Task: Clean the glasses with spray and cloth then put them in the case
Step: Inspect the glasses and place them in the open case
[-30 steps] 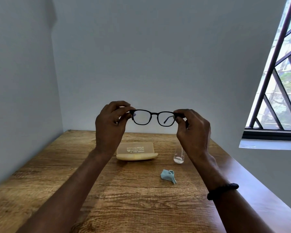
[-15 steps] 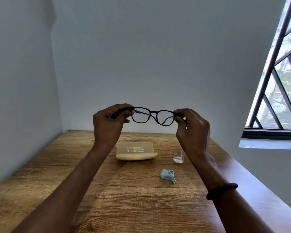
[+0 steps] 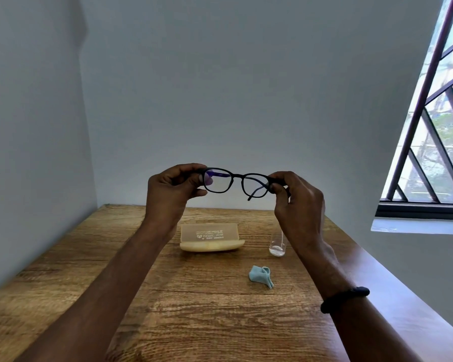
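Both hands are up, and they've got the eyeglasses between them! Left hand [image 3: 173,189] pinches the left end of the black-framed eyeglasses [image 3: 237,182], fingers curled over the top and the thumb tucked underneath. Right hand [image 3: 296,202] grips the other end the same way, fingers and thumb closed on the corner of the frame. The eyeglasses hang in the air, well above the wooden table [image 3: 194,322], set against the pale wall behind. They sit a touch tilted, the left end a little higher. A temple arm shows through each lens, the one behind the right lens slanting down.

Down on the table, right below the eyeglasses, the pale yellow case [image 3: 211,237] lies open, its lid leaning back with small print on it. Just to its right stands the small clear spray bottle [image 3: 277,244], upright, its upper part hidden behind the right wrist. Nearer the person, apart from the bottle and the case, lies the light blue cloth [image 3: 260,276], crumpled into a little heap.

A black wristband [image 3: 344,299] circles the right wrist. Off to the right, a barred window [image 3: 429,152] lets in daylight.
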